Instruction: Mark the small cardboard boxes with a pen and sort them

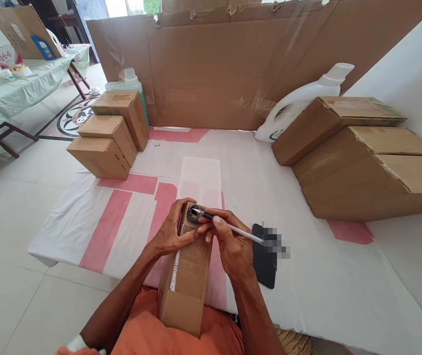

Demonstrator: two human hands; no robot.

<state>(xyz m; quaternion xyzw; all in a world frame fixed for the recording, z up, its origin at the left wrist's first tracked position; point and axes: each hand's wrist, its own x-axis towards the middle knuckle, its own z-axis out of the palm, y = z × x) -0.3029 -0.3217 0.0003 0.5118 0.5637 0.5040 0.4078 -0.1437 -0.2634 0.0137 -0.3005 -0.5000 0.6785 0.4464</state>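
In the head view, a long cardboard box is propped on end against the orange-clad lap, its far end resting at the edge of the white and pink cloth spread over the floor. The box is steadied near its top by the left hand, whose grip is closed around the upper left edge. A pen is held in the right hand, the grip pinched narrowly on its barrel, and the tip is set on a dark scribbled patch at the top of the box. A black phone lies on the cloth just beside the right wrist (partly blurred out). Three stacked boxes stand well apart to the left, with a green-tinted bottle behind them. Larger boxes lie to the right, a white jug behind them.
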